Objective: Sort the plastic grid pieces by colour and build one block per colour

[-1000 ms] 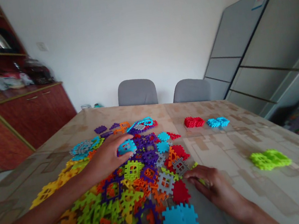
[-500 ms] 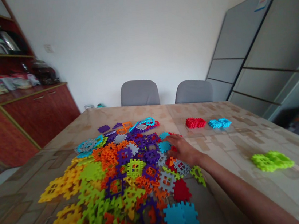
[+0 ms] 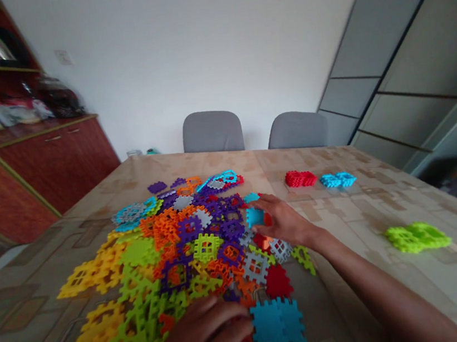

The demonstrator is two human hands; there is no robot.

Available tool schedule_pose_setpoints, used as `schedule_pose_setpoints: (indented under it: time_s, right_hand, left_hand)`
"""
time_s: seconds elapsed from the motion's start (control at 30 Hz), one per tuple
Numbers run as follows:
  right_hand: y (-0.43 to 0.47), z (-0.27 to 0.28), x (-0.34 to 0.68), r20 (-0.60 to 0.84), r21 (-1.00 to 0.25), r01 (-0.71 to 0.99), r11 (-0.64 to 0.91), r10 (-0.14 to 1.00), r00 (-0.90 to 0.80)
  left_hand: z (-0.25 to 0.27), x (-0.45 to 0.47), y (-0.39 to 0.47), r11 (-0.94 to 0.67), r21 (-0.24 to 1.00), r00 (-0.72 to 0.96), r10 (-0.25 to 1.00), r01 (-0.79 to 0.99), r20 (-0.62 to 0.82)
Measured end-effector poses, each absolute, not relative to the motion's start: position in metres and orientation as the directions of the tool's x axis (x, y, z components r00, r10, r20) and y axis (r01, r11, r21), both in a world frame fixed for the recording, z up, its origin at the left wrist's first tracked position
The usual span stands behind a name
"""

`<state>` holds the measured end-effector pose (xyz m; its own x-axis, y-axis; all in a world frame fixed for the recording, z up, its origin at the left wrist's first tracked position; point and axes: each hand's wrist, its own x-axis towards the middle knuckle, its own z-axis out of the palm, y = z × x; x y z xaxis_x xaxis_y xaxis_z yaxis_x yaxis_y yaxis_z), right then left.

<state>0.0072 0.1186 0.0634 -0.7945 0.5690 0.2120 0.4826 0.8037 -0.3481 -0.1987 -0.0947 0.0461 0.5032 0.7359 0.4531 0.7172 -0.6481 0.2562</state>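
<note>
A large heap of colourful notched plastic building tiles (image 3: 207, 248) covers the left and middle of the table. At its right edge, my right hand (image 3: 285, 220) has thumb and fingers closed about a small blue tile (image 3: 255, 217); something red shows beside it under the fingers. Near the front, my left hand (image 3: 205, 331) reaches over the heap, fingers a little apart, fingertips at the left edge of two joined blue tiles (image 3: 278, 324). Its thumb is mostly hidden. A dark red tile (image 3: 278, 281) lies behind the joined pair.
Farther right on the table (image 3: 353, 289) sit a red tile block (image 3: 300, 178), a light-blue one (image 3: 338, 179) and a lime-green one (image 3: 418, 237). Two grey chairs (image 3: 212, 132) stand behind the far edge, with a cabinet (image 3: 53, 155) at left.
My left hand has come up from the bottom edge to beside the joined blue tiles. My right hand has closed about the small blue tile, which has tilted. The view has dipped slightly.
</note>
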Motion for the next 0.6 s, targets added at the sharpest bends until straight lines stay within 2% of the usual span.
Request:
schedule_pose_setpoints:
  time_s: [0.1,0.23,0.37,0.6]
  right_hand:
    - [0.079,0.066,0.031,0.285,-0.390,0.383,0.837,0.505,-0.815]
    - [0.061,0.058,0.054,0.421,-0.346,0.402,0.847,0.524,-0.740]
    - [0.096,0.040,0.041,0.419,-0.519,0.356,0.777,0.595,-0.686]
    - [0.123,0.017,-0.017,0.489,-0.674,0.210,0.708,0.641,-0.591]
  left_hand:
    - [0.049,-0.200,-0.089,-0.580,0.280,0.435,0.786,0.765,0.439]
    - [0.053,-0.192,-0.083,-0.538,0.312,0.436,0.833,0.783,0.340]
    - [0.053,-0.169,-0.074,-0.531,0.335,0.519,0.844,0.778,0.133]
    - [0.040,-0.162,-0.068,-0.506,0.326,0.518,0.853,0.799,0.055]
